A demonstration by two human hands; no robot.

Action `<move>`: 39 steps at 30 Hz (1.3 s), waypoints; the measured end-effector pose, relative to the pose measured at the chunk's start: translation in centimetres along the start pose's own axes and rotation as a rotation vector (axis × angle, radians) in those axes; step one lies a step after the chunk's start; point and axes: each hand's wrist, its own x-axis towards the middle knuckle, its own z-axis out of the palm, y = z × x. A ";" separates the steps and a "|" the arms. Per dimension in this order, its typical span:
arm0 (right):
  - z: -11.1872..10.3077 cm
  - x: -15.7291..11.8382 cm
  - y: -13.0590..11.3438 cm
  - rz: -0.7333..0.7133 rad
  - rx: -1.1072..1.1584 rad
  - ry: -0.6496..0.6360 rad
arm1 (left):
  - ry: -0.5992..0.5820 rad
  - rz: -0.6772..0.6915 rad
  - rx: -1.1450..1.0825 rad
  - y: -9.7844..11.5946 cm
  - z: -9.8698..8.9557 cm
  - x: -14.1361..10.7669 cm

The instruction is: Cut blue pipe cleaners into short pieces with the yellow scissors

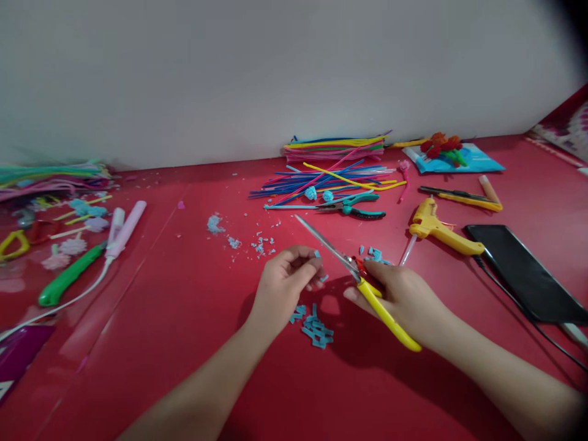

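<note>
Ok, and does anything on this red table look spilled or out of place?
Yes, slightly: fluffy pale-blue shreds lie in loose clumps on the red table, beyond the left hand. They look like stray trimmings, messier than the short blue pieces grouped nearer the person.

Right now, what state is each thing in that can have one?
Small blue piece, pinched in left hand
Yellow-handled metal scissors, held in right hand, blades apparently together
Teal-and-black metal pliers, handles spread
Black rectangular phone, flat, screen dark
Yellow plastic glue gun, lying down, clear stick protruding
Short blue strips, loosely piled
Pink two-armed device, arms apart
</note>
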 end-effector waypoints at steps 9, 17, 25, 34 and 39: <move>0.6 0.0 0.4 -0.049 -0.390 0.080 | 0.082 0.088 -0.274 0.3 -0.9 0.4; 0.8 -0.1 0.9 -0.114 -0.457 0.143 | 0.041 0.087 -0.313 0.2 -1.0 0.3; 1.0 -0.1 1.0 -0.117 -0.482 0.155 | 0.036 0.066 -0.320 0.3 -1.0 0.2; 1.0 -0.1 1.1 -0.137 -0.473 0.135 | 0.040 0.036 -0.317 0.7 -0.9 0.1; 1.0 -0.1 1.1 -0.140 -0.461 0.115 | 0.024 0.040 -0.313 0.6 -1.0 0.1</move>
